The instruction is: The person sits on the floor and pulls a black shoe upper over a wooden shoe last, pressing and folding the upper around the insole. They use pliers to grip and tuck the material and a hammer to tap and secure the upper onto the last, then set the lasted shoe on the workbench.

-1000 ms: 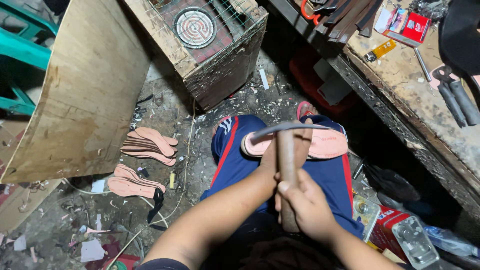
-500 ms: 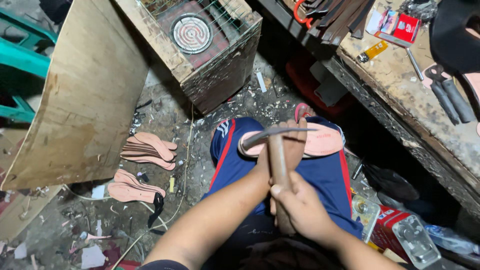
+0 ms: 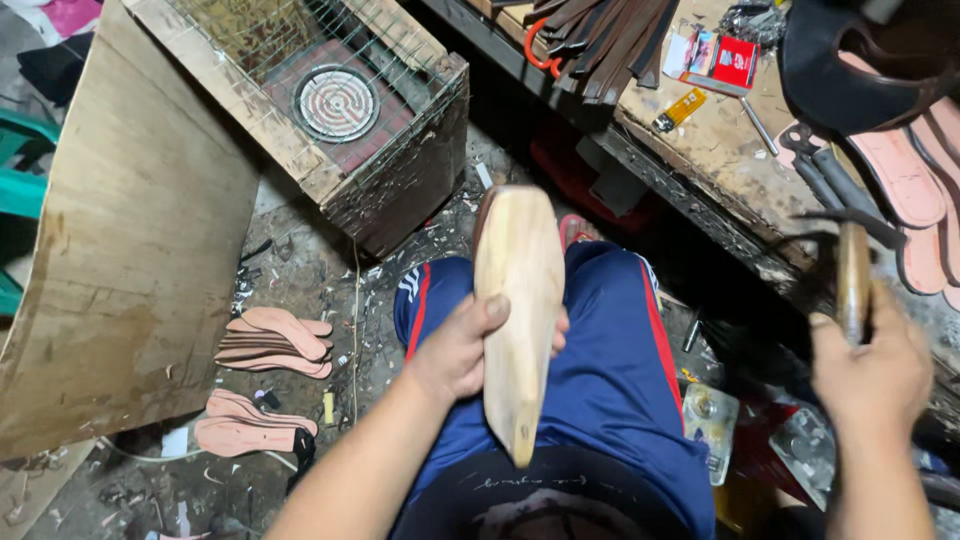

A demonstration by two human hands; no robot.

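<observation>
1. Wooden shoe last [image 3: 518, 310]: pale, long, flat face up, held over the lap of a seated person in blue trousers [image 3: 610, 370] with red side stripes. Its rounded end points away from the body and its narrow end points towards the dark shirt.
2. Left hand [image 3: 465, 350]: closed round the middle of the last, thumb lying across the top face, fingers wrapped underneath.
3. Right hand [image 3: 868, 375]: well to the right of the last, fist closed tight on the wooden handle of a hammer [image 3: 852, 265], whose dark metal head stands above the fist.
4. Workbench [image 3: 720, 150]: beyond and to the right of the last, worn wooden top. On it lie pliers [image 3: 825, 175], a small red packet [image 3: 733, 62], a yellow lighter-shaped item [image 3: 680, 108], dark leather strips [image 3: 600, 40] and pink cut soles [image 3: 905, 175].
5. Wire-mesh wooden crate [image 3: 390, 110]: beyond and to the left of the last, with a round coil burner [image 3: 336, 103] inside.
6. Plywood sheet [image 3: 120, 260]: far left of the last, leaning.
7. Stacks of pink insoles [image 3: 275, 340]: on the littered floor to the left of the last, a second pile [image 3: 245, 430] nearer the person.
8. Clear plastic containers [image 3: 710, 415]: on the floor just right of the person's leg.
</observation>
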